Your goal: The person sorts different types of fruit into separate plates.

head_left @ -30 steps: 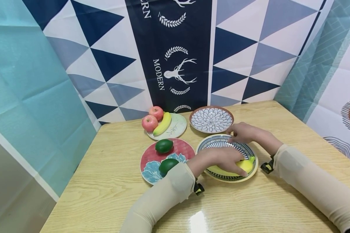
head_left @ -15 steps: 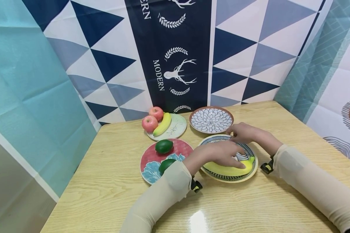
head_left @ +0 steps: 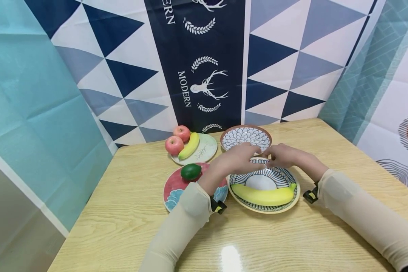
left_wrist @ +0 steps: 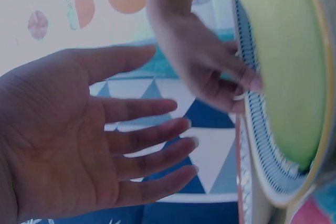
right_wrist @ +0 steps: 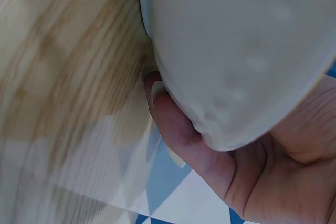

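Note:
A yellow-rimmed plate (head_left: 261, 181) with a blue striped pattern bears a banana (head_left: 263, 195) along its near side. My right hand (head_left: 283, 156) grips its far right rim; the left wrist view shows the thumb (left_wrist: 254, 81) over the inside, and from the right wrist its fingers (right_wrist: 181, 124) curl under the pale underside. With fingers spread and palm bare, my left hand (left_wrist: 79, 135) holds nothing. In the head view this left hand (head_left: 240, 158) hovers over the plate's far left part and overlaps the brown-rimmed bowl (head_left: 246, 136) behind.
Left of the plate, a red plate (head_left: 171, 184) with blue flowers bears a green lemon-shaped fruit (head_left: 191, 171), partly behind my left forearm. Farther back, a pale green plate (head_left: 209, 145) bears two apples (head_left: 174, 145) and another banana (head_left: 189, 146). A patterned cloth wall (head_left: 210, 87) closes the table's back.
My left hand has come up off the banana and moved back and left, uncovering it. Its forearm now hides the nearer green fruit. The right hand stays at the plate's rim.

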### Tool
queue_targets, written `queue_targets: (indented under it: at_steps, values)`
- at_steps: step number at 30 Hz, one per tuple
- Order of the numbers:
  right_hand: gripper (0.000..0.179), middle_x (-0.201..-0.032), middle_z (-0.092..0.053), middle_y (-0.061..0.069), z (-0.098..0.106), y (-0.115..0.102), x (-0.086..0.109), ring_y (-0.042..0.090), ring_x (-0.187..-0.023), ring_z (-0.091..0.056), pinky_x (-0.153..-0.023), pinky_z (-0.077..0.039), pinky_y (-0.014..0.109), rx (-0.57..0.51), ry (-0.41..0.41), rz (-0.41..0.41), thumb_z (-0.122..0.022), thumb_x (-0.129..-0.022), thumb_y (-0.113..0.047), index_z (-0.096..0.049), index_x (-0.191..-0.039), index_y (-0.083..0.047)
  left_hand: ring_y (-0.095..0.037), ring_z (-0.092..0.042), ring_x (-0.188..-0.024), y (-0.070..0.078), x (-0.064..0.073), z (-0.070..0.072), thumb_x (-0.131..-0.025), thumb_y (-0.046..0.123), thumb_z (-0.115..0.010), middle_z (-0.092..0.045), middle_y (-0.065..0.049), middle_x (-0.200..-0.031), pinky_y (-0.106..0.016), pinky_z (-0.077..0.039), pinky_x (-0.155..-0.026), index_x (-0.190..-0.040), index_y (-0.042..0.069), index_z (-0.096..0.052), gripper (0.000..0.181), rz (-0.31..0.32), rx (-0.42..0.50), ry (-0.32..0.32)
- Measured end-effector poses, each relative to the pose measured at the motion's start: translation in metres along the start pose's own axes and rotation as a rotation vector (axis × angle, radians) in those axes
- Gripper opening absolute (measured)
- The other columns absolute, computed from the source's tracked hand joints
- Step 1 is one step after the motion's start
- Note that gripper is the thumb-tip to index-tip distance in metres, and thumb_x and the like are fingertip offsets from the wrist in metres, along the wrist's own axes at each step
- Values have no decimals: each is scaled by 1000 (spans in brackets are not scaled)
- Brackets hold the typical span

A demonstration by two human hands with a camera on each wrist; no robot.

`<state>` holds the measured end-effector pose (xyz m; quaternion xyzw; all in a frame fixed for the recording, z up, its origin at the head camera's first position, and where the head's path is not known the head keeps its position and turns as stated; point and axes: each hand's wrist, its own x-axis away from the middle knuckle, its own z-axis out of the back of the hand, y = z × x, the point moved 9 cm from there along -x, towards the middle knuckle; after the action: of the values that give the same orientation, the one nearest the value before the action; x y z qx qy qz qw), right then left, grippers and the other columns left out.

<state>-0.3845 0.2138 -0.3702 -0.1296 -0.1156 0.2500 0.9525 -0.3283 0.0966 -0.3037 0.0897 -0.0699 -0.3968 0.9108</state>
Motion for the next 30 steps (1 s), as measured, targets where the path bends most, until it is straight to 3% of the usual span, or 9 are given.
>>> queue_targets:
  at_steps: [5,9,14,16,23,26,30]
  values:
    - [17,-95,-68,2,-4,1,-1,18,-83,-60,-73,-53,37,-16,-10,-8,-75,-100,-19,-75,-114,-9,-20,-51,-139,-28,6,16,-104,46,-66,-60,-4,-148,-39,-44,-115,-151,13,-56,59,155,-9,104]
    - [18,-96,-69,1,-9,1,-3,18,-84,-61,-74,-53,36,-33,-30,-17,-74,-101,-20,-75,-115,-10,-21,-49,-141,-43,8,25,-101,48,-68,-58,-5,-149,-40,-43,-116,-151,13,-56,63,201,7,144]
    - [18,-94,-67,1,-9,1,-2,18,-82,-60,-72,-51,36,-15,-27,-14,-74,-101,-21,-74,-113,-9,-22,-55,-127,-60,11,44,-99,47,-71,-61,-8,-139,-40,-47,-110,-148,10,-58,62,244,-23,174]
    - [18,-94,-67,2,-7,0,-1,19,-82,-60,-72,-51,37,-7,-20,-10,-74,-101,-21,-74,-113,-8,-22,-57,-121,-67,13,54,-100,45,-71,-63,-8,-132,-39,-48,-107,-144,9,-60,58,248,-66,174]
    - [15,-92,-66,2,-1,-2,0,19,-81,-58,-71,-50,36,2,-19,-18,-74,-101,-21,-74,-109,-9,-28,-57,-130,-99,21,81,-102,43,-67,-65,-11,-136,-42,-46,-110,-141,5,-62,55,277,-145,183]
    - [15,-92,-66,3,0,0,1,20,-81,-58,-71,-49,36,-2,-20,-26,-75,-100,-22,-74,-109,-9,-30,-58,-127,-112,21,81,-102,39,-65,-65,-13,-133,-42,-47,-108,-138,3,-63,51,293,-176,171]
    - [16,-94,-66,3,-3,0,1,20,-82,-58,-72,-50,37,-10,-20,-23,-75,-101,-22,-74,-111,-9,-32,-61,-124,-131,14,73,-101,32,-64,-66,-16,-132,-43,-50,-106,-136,1,-64,47,328,-218,106]
